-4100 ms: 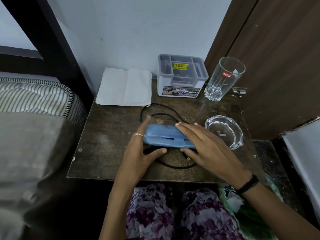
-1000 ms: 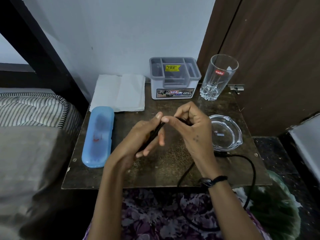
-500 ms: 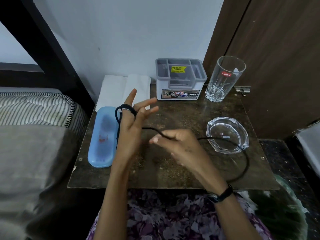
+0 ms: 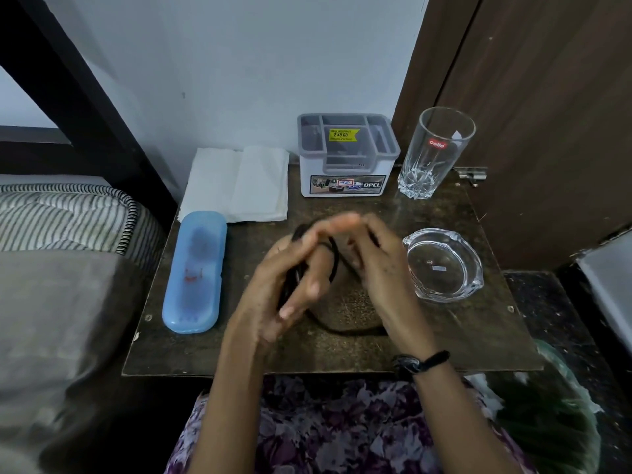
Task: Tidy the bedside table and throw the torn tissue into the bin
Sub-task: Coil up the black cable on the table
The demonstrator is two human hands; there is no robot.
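Note:
Both hands meet over the middle of the dark wooden bedside table. A black cable is looped around the fingers of my left hand; my right hand grips the cable beside it, and a slack loop lies on the table below. A blue plastic case lies along the table's left edge. Folded white tissue rests at the back left. A bin with a green liner stands on the floor at the lower right, with white paper scraps in it.
A grey and white organiser box stands at the back centre, a tall empty glass to its right. A clear glass ashtray sits on the right side. A striped mattress borders the table on the left, a brown door on the right.
My left hand's fingers have closed over more cable loops. My right hand has moved up to the left hand, and the long slack over the table's right edge has shortened.

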